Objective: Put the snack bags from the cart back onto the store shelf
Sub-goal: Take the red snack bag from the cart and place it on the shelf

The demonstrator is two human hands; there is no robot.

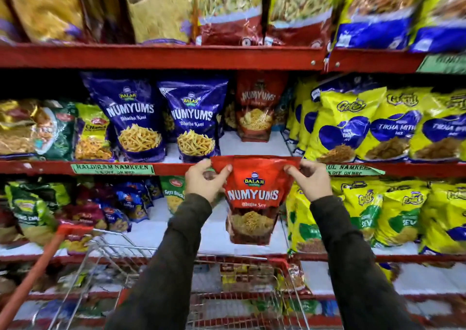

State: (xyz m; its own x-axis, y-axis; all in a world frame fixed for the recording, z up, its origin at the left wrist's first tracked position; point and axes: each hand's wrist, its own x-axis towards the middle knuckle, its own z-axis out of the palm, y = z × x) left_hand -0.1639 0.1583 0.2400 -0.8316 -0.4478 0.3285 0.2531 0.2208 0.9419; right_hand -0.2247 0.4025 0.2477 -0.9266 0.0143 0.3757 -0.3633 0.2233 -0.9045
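Between your hands hangs the red bag [253, 198], pinched by its top corners: left hand [205, 182] clamped on the left corner, right hand [311, 182] on the right, w/ the pouch dangling free below them. Its top edge sits level w/ the red lip of the mid shelf [176, 168], so I'd say you're mid-placement: bag out of the cart, not yet on the shelf.

Just above and beyond your hands there's a bare white gap on that shelf, w/ a matching red bag [257, 110] standing at the back of it. That looks like the slot. Next move prob. needs a lift so the bag's bottom clears the lip, then a push fwd into the gap and set it upright in front of its twin. It's a soft pouch held only by the top, so expect swing; the bottom may catch the lip if you go in low.

Writing you can read: held bag says "BALAJI", "NUMYUMS"; the line under it is too blurry to trust. Up and left of your left hand, two blue bags [131, 115] read "BALAJI NUMYUMS Bhatha Kant". Green tag [112, 168] left of your left hand: "HALDIRAM NAMKEEN", "OFF ON MRP" below. Yellow bags [396, 125] up-right of your right hand: "TIKHA MITH…", cut off.

Below your arms, the cart [121, 251]; contents too blurred to tell.
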